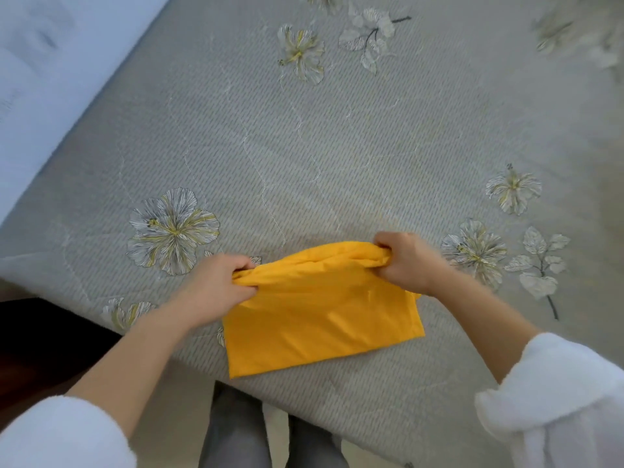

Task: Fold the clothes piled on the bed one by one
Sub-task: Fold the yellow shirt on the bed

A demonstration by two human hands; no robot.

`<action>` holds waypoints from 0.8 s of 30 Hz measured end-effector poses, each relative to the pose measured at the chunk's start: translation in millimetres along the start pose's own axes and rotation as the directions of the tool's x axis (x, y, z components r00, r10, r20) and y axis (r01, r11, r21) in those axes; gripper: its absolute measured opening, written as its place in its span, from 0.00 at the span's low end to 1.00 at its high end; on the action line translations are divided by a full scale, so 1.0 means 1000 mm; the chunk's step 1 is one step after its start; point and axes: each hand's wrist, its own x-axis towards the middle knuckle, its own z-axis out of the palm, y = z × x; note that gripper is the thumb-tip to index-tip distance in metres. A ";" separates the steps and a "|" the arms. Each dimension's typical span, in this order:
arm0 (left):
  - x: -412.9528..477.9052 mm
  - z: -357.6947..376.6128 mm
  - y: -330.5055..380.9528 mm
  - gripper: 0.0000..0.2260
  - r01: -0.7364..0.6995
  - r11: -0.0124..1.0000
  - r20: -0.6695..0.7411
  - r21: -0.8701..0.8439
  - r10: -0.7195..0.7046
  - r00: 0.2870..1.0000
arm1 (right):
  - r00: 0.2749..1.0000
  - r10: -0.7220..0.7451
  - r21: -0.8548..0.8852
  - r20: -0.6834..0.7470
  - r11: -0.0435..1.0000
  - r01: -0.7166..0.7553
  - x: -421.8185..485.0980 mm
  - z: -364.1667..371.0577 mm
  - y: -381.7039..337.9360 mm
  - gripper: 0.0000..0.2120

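Yellow garment (320,319) lies folded into a rough rectangle at the near edge of the bed (337,146), its near hem flat on the cover just above where we see grey trouser legs (236,430) standing against that edge. White fluffy sleeves frame the view, the left sleeve (57,434) and the right sleeve (557,400) both pushed up so the forearms are bare.

At the garment's far side the cloth is lifted and bunched. We see the left hand (216,292) clenched round the far left corner, fingers curled over the gathered fabric with the knuckles up. The right hand (408,261) grips the far right corner the same way, its fingers wrapped tight round a twist of cloth. Between the two hands the far edge rises in a soft ridge.

Beyond them the bed's grey quilted cover spreads out, printed with pale flowers (172,231) with yellow centres. Along the bed's left edge runs a pale bluish-white surface (50,79); we cannot tell what it is. Dark floor (40,339) shows at the near left corner.
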 end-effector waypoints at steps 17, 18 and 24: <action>-0.104 -0.064 0.208 0.08 -0.626 0.761 0.341 0.172 0.550 0.762 | 0.680 0.580 0.704 -0.448 0.698 -0.131 -0.329 0.000 -0.039 0.13; -0.109 -0.056 0.225 0.08 -0.667 0.723 0.372 0.176 0.579 0.726 | 0.649 0.607 0.725 -0.458 0.677 -0.122 -0.350 0.003 -0.036 0.12; -0.158 0.034 0.322 0.08 -0.849 0.506 0.553 0.149 0.669 0.496 | 0.472 0.749 0.811 -0.465 0.574 -0.112 -0.483 0.032 -0.009 0.09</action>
